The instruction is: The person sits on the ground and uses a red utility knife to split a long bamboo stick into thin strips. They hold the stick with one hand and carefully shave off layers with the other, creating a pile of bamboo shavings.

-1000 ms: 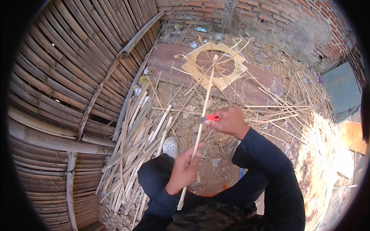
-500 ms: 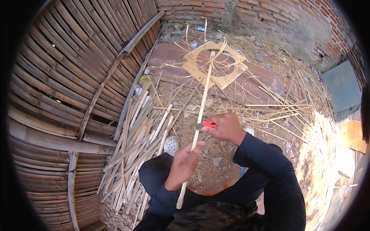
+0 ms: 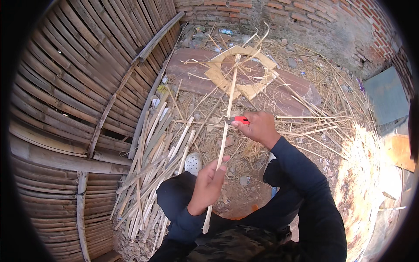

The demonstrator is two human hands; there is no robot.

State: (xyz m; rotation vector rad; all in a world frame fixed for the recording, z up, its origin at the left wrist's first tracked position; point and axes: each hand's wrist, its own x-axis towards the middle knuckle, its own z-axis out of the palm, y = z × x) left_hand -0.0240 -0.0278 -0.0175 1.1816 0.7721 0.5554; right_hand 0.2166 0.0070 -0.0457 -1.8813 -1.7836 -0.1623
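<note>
A pale wooden stick [image 3: 224,142] slanted away lengthwise, its near part clamped in the fingers of the left hand [image 3: 207,187]. Farther along, the right hand [image 3: 262,128], fingers wrapped around a red utility knife [image 3: 240,120], held the blade [image 3: 229,120] against it from the right.

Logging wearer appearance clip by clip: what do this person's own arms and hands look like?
The left sleeve and right sleeve are long, dark navy and show no clear markings. The left hand and right hand are bare, with no gloves or wristwatch in sight.
</note>
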